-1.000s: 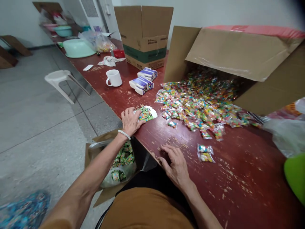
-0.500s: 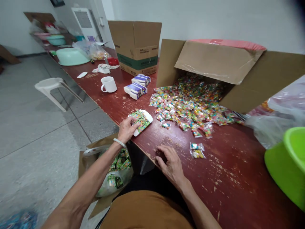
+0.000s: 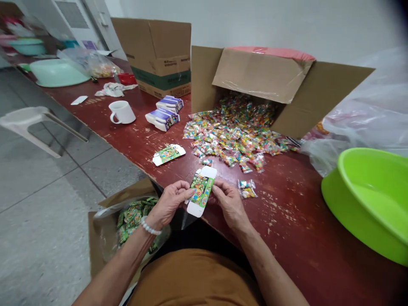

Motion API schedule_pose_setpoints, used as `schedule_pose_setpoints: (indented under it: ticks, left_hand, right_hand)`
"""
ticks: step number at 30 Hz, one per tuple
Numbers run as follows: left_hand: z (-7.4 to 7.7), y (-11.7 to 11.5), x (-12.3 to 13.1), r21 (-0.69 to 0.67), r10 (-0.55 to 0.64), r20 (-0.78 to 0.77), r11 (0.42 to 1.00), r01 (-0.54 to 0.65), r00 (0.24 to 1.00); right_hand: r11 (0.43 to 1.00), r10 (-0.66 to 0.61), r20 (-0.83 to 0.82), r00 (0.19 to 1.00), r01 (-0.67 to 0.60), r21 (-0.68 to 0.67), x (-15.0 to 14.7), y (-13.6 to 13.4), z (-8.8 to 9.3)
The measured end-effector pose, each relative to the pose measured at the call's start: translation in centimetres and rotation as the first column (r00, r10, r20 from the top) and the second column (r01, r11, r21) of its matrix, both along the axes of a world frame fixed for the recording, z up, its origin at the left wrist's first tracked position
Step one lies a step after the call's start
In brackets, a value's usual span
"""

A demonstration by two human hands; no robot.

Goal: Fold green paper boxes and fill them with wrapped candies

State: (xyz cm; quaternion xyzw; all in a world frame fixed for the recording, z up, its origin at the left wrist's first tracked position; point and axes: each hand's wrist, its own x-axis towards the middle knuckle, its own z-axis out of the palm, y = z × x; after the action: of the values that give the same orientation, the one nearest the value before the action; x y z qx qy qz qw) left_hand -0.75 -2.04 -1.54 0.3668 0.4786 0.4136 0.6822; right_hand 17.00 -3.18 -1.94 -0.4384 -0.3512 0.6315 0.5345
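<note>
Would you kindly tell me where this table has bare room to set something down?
Bare wood lies between the two loose packets and the green basin. A smaller patch lies between the white mug and the flat carton. It is crowded where the sweet pile spills from the tipped box. Left hand and right hand hold a printed carton.

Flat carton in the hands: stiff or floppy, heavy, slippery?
Probably light: the carton is thin printed card, pinched between left hand and right hand. Likely semi-stiff: it spans them without sagging. Its end flaps would probably bend easily.
</note>
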Motion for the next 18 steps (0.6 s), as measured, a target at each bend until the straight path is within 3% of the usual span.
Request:
schedule_pose_setpoints:
  ticks: [3, 5, 6, 8, 10, 12, 14, 16, 18]
  left_hand:
    - [0.3, -0.4, 0.5, -0.057, -0.102, 0.119, 0.992, 0.109, 0.988]
    - [0.4, -0.7, 1.2, -0.082, -0.157, 0.18, 0.981, 0.174, 0.971]
    - [0.4, -0.8, 1.5, -0.085, -0.169, 0.181, 0.979, 0.187, 0.969]
    - [0.5, -1.0, 2.1, -0.053, -0.172, 0.132, 0.982, 0.18, 0.976]
    - [0.5, -1.2, 2.3, 0.056, -0.18, 0.063, 0.983, 0.177, 0.982]
    - [0.5, -1.2, 2.4, 0.166, -0.193, 0.002, 0.968, 0.19, 0.981]
    - [0.5, -1.4, 2.3, 0.195, -0.221, -0.023, 0.956, 0.221, 0.975]
    - [0.6, -1.5, 2.2, 0.147, -0.253, -0.014, 0.956, 0.252, 0.967]
    - [0.7, -1.6, 2.2, 0.077, -0.259, 0.006, 0.963, 0.258, 0.966]
  right_hand:
    - [1.0, 0.005, 0.035, 0.999, -0.005, 0.021, -0.2, -0.5, -0.6]
    - [0.991, -0.082, 0.188, 0.979, 0.06, 0.121, -0.4, -0.7, -1.0]
    - [0.968, -0.184, 0.309, 0.933, 0.118, 0.221, -0.5, -0.8, -1.1]
    - [0.867, -0.417, 0.514, 0.75, 0.158, 0.472, -0.5, -1.0, -1.0]
    - [0.774, -0.532, 0.617, 0.58, 0.037, 0.632, -0.2, -0.9, -0.6]
    - [0.749, -0.524, 0.695, 0.493, -0.121, 0.651, 0.2, -0.8, 0.0]
    - [0.765, -0.483, 0.759, 0.435, -0.211, 0.608, 0.7, -0.4, 0.6]
    - [0.79, -0.406, 0.798, 0.445, -0.267, 0.552, 1.3, 0.0, 1.1]
    - [0.805, -0.316, 0.794, 0.519, -0.296, 0.514, 1.9, 0.4, 1.2]
